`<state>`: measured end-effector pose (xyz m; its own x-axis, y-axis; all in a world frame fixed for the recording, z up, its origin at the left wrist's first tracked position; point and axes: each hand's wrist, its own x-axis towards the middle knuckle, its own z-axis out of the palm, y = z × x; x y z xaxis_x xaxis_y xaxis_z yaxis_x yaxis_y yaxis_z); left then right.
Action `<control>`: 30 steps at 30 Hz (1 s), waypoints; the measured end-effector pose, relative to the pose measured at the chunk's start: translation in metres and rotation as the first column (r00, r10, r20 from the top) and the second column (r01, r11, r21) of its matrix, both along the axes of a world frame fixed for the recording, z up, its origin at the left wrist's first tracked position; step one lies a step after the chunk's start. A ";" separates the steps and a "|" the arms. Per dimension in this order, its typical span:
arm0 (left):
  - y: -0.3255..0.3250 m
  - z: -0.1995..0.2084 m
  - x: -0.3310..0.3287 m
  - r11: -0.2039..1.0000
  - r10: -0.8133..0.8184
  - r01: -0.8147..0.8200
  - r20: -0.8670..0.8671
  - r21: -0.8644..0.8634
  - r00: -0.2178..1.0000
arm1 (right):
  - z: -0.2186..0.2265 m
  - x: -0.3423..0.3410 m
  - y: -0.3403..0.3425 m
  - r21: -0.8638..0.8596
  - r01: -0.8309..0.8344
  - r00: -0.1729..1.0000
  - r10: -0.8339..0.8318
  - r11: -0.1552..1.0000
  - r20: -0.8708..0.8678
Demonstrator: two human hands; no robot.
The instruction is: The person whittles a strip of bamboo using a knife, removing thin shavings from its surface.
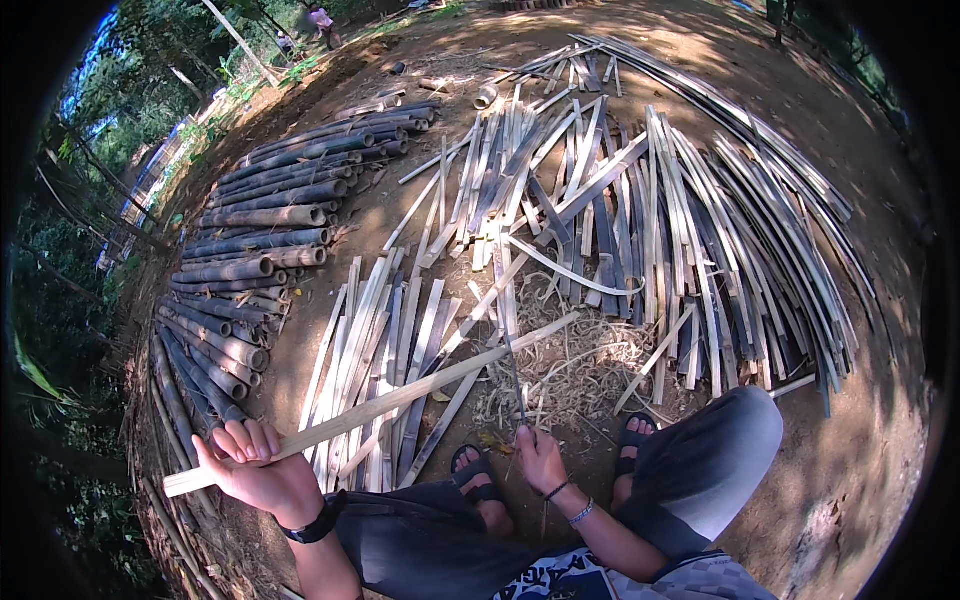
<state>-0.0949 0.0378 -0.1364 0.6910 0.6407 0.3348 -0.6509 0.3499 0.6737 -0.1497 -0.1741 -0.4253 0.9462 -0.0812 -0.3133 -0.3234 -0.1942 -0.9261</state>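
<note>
My left hand (255, 465) is closed around the near end of a long pale bamboo strip (430, 382), palm turned upward and fingers curled over it. The strip slants up to the right, its far end above the shavings. Between my knees, my right hand (541, 460) is closed on the handle of what looks like a knife (518, 388). Its narrow dark blade points away from me and reaches the strip, seen nearly edge-on; whether it touches cannot be told. Curly bamboo shavings (560, 365) cover the ground beyond my sandalled feet.
Split bamboo strips (345, 365) lie in a pile at the near left. Larger heaps of strips (725, 260) fan out ahead and to the right. Whole dark bamboo poles (265, 240) are stacked on the left. A person (322, 27) stands far off near the trees.
</note>
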 end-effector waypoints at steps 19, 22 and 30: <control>-0.033 0.015 -0.005 0.995 0.084 -0.087 -0.065 -0.043 0.994 | 0.050 -0.001 0.008 0.154 -0.102 0.934 0.041 0.983 0.355; -0.032 0.013 -0.008 0.999 0.042 -0.042 -0.054 -0.006 0.998 | 0.039 0.003 -0.001 0.044 -0.059 0.963 0.045 0.997 0.266; -0.034 0.011 -0.013 0.995 0.094 -0.093 -0.056 0.034 0.994 | 0.019 0.005 -0.009 0.081 -0.052 0.990 0.041 0.995 0.132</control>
